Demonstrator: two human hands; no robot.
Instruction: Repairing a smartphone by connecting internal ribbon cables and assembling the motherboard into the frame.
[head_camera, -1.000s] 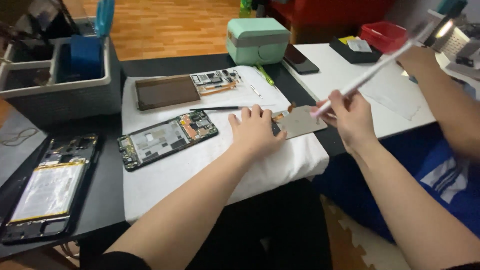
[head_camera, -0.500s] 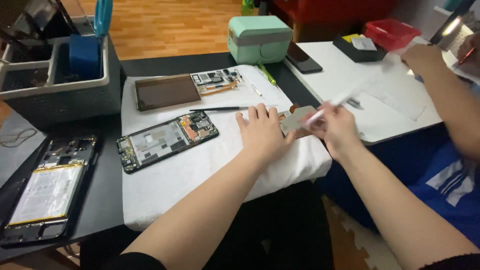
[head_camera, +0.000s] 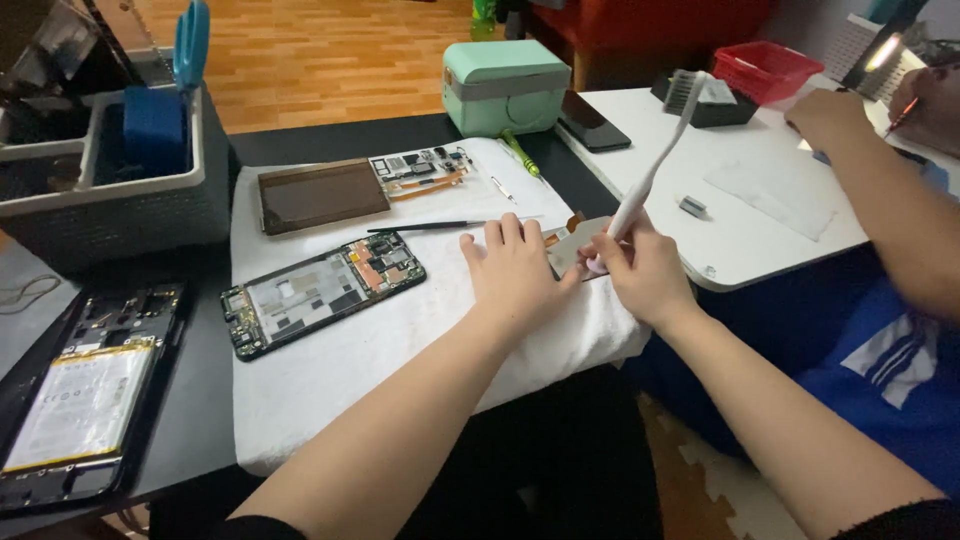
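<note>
White toothbrush clenched in the right hand, long axis running from the fist up toward 1 o'clock, bristle head high and away from the work. Small grey panel lies on the white cloth, at 9 o'clock from that fist, pinned flat under the left hand (fingers spread, nothing grasped). Since half a second back, the brush has swung up from near-level.

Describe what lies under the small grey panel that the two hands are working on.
The small grey panel rests on a white cloth over the dark table. The left hand and right hand cover part of it.
</note>
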